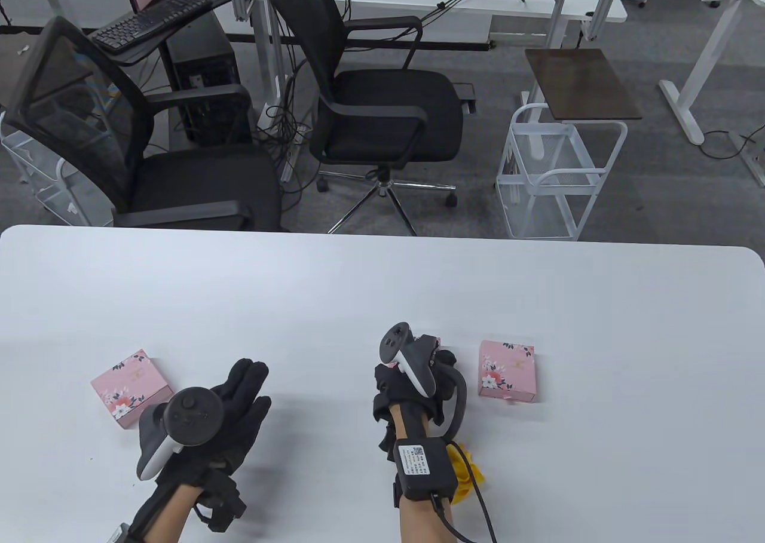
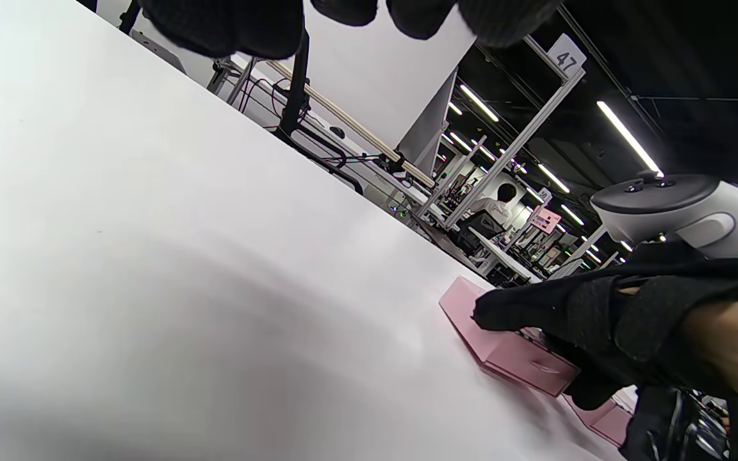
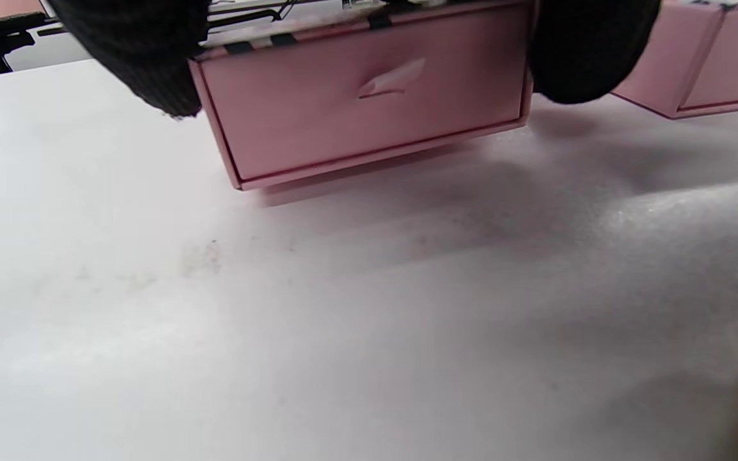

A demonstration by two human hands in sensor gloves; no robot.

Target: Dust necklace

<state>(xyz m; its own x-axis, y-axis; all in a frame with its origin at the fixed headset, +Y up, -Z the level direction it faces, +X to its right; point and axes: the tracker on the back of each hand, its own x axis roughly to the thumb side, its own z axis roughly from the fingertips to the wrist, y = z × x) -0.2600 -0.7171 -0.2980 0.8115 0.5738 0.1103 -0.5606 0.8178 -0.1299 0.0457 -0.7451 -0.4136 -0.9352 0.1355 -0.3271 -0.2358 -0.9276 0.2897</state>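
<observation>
I see the right hand (image 1: 418, 376) gripping a pink box (image 3: 369, 96), largely hidden under it in the table view, while the left hand (image 1: 233, 411) hovers flat, fingers straight, no necklace visible.

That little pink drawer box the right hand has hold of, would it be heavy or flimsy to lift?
The pink drawer box is probably light: the right hand holds it tilted, its near edge off the table, by two fingertips. Its thin walls look like cardboard, so it is stiff yet likely crushable. The drawer might slide out if tipped.
</observation>
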